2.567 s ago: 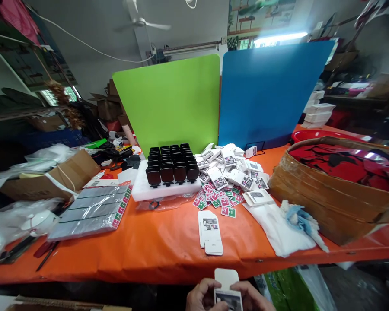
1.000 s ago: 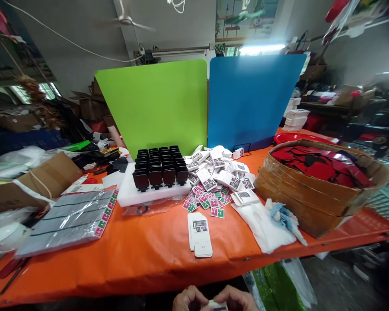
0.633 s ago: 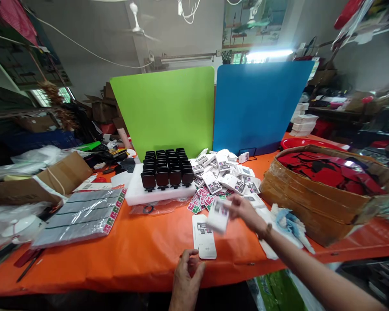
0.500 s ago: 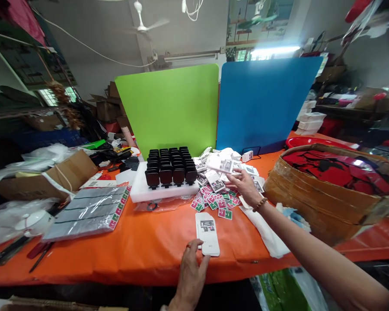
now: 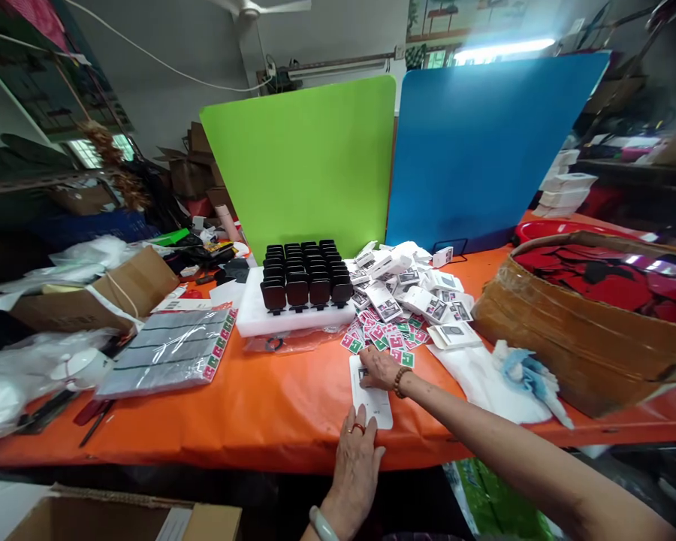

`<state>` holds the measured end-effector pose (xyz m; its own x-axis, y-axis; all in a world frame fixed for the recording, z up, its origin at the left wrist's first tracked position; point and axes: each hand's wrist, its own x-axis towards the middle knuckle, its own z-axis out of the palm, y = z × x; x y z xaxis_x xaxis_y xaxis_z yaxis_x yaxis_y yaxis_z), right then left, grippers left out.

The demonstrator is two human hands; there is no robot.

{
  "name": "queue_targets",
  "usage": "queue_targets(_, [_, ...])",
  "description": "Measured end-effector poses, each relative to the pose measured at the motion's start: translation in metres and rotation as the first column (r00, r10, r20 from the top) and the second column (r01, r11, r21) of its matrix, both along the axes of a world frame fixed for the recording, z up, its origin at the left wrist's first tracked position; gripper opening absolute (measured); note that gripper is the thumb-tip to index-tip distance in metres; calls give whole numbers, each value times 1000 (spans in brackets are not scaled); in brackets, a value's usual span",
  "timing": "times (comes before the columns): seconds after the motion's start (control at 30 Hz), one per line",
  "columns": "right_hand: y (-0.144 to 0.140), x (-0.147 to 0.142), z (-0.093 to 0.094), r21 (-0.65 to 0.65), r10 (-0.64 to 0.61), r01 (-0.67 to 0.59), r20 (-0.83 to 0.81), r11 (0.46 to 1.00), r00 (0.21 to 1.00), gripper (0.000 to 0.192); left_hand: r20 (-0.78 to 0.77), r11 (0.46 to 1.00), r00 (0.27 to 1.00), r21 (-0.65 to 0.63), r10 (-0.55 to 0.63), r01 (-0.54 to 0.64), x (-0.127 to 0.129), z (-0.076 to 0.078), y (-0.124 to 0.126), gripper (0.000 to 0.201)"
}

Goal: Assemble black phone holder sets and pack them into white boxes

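A small stack of flat white carton blanks [image 5: 375,402] lies near the front edge of the orange table [image 5: 259,413]. My left hand [image 5: 357,451] rests flat on the near end of the stack, fingers spread. My right hand [image 5: 378,370] touches the stack's far end, fingers curled on the top blank. Behind it lie red and green cards [image 5: 386,338] and a pile of folded small white boxes [image 5: 414,289]. A white foam block holding several black square parts [image 5: 303,282] stands to the left of the pile.
A large brown cardboard box of red pieces [image 5: 591,315] sits at the right. White cloth with a blue rag [image 5: 518,372] lies before it. A plastic-wrapped grey pack [image 5: 169,353] lies left. Green [image 5: 304,165] and blue boards [image 5: 484,143] stand behind. An open carton [image 5: 118,518] is below.
My right hand put the folded box on the pile and came back to the flat stack. My left hand moved forward onto the stack's near end.
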<state>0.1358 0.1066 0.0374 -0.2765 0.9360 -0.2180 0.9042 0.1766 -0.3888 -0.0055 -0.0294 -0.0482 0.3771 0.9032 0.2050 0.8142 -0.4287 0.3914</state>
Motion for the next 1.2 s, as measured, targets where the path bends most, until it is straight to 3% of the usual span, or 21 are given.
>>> queue_targets(0.13, [12,5,16,-15,-3,3,-22,1000,1000,20,62,998,998,-64,-11,15,-2,6,0,43])
queue_targets(0.23, [10,11,32,-15,-32,31,-84,999,996,12,250,990,966,-138,62,-28,-5,23,7,40])
queue_targets(0.37, [-12,19,51,-4,-69,70,-216,998,974,16,536,967,806,-168,251,-190,-4,54,24,42])
queue_targets(0.47, [-34,23,59,-49,-105,94,-335,994,937,14,640,961,719,-219,270,-166,-1,73,31,36])
queue_targets(0.57, [-52,26,61,-132,-155,108,-429,985,890,7,674,959,683,-215,281,-183,2,82,30,33])
queue_targets(0.63, [-61,29,59,-240,-216,99,-533,966,818,2,662,965,702,-186,263,-185,3,84,27,33])
queue_targets(0.7, [-69,32,54,-371,-303,56,-653,927,694,8,610,977,763,-139,214,-164,4,83,23,36])
queue_targets(0.77, [-75,33,47,-470,-385,-6,-731,883,564,15,512,988,845,-82,154,-131,4,81,20,39])
queue_targets(0.87, [-84,31,40,-519,-439,-52,-768,853,466,19,312,994,944,-26,110,-107,3,77,18,41])
queue_targets(1.0, [-93,25,39,-484,-420,-35,-790,874,446,14,207,993,973,-82,103,-87,2,84,11,46])
queue_targets(1.13, [-101,18,42,-384,-335,3,-801,923,496,11,444,965,891,-259,95,26,6,102,3,36])
queue_targets(1.2, [-108,12,42,-215,-246,121,-815,969,525,11,582,944,803,-321,128,82,7,109,2,35])
